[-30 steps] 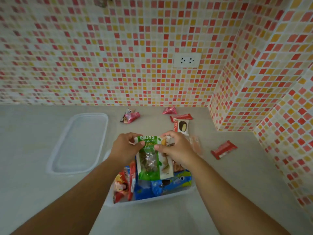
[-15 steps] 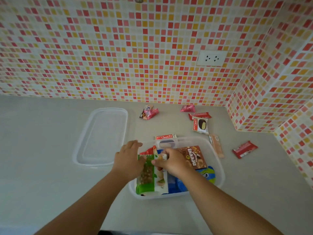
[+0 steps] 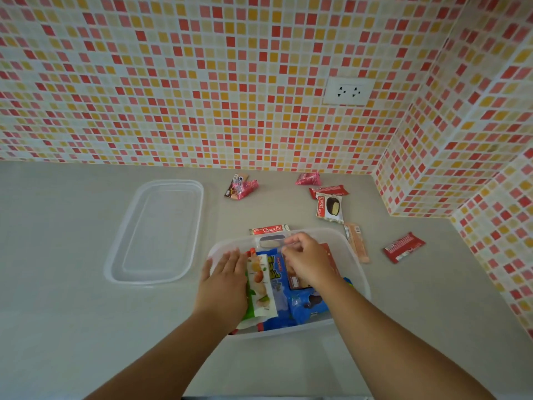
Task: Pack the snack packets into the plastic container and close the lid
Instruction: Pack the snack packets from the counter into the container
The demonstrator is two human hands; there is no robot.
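The left hand is pressing flat on the nut packet inside the container. The right hand, loosely curled, is grasping nothing discernible. Overfilling is risking lid misfit.

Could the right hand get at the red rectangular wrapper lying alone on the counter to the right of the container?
Probably yes: the red rectangular wrapper lies flat on bare grey counter, nothing over it, and the right hand holds nothing visible.
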